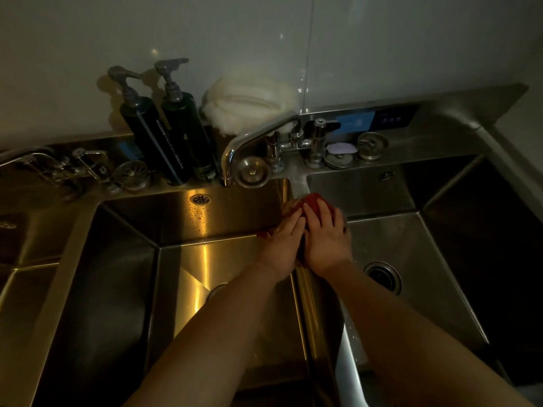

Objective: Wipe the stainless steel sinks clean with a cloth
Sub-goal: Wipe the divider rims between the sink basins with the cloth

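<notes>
A red cloth point(315, 201) is draped over the divider point(304, 289) between the left stainless steel sink point(188, 218) and the right stainless steel sink point(411, 239). My left hand point(283, 245) presses flat on the cloth on the left side of the divider. My right hand point(324, 239) lies beside it, fingers spread on the cloth on the right side. Most of the cloth is hidden under both hands. The room is dim.
A swivel faucet point(252, 136) reaches over the back ledge. Two dark pump bottles point(176, 133) and a white cloth bundle point(249, 101) stand at the back. Drain strainers point(252, 171) lie on the ledge. A drain point(382, 274) sits in the right sink. Another faucet point(58, 165) is at far left.
</notes>
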A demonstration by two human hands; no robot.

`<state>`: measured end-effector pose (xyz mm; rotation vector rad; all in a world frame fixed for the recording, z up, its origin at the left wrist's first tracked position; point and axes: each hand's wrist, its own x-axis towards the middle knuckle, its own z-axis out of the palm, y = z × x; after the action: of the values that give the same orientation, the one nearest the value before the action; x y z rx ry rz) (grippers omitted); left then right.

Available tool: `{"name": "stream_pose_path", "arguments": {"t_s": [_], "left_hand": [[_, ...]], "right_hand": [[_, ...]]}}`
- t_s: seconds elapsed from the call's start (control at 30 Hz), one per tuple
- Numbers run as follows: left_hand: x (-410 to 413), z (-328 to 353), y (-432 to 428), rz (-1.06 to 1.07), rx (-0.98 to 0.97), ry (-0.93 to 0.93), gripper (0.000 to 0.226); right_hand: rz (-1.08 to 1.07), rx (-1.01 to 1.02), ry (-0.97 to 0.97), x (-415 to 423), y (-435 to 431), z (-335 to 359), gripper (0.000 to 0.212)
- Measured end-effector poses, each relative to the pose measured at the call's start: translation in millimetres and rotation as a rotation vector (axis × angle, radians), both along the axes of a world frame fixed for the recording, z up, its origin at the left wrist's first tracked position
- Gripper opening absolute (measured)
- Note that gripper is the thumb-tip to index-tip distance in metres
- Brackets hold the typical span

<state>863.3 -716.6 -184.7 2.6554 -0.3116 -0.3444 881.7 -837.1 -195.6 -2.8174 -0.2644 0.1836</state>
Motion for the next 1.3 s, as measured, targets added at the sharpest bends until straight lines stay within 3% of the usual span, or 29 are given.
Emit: {"name": "stream_pose_path", "arguments": {"t_s": [0.7,0.87,1.1,1.3], "left_hand": [[66.4,-2.3,18.4,0.054,-0.061,0.042,0.095],[54.4,-2.9,17.2,0.071,-0.041,0.006,0.091],[6.8,-3.6,8.7,0.128,-0.204,-0.024,0.069],[-45.2,-1.0,-5.9,0.098,-0.146,0.006,0.068]], "right_hand": [[-0.032,0.059,-0.009,64.8,17.9,-2.7,0.051],[-0.052,0.119,-0.008,50.2,16.4,2.4,0.047],[-0.039,0.131,-0.015,3.1,3.5,5.0,0.042],[-0.042,0.169,-0.015,-53.3,-15.6,2.0,0.043]]}}
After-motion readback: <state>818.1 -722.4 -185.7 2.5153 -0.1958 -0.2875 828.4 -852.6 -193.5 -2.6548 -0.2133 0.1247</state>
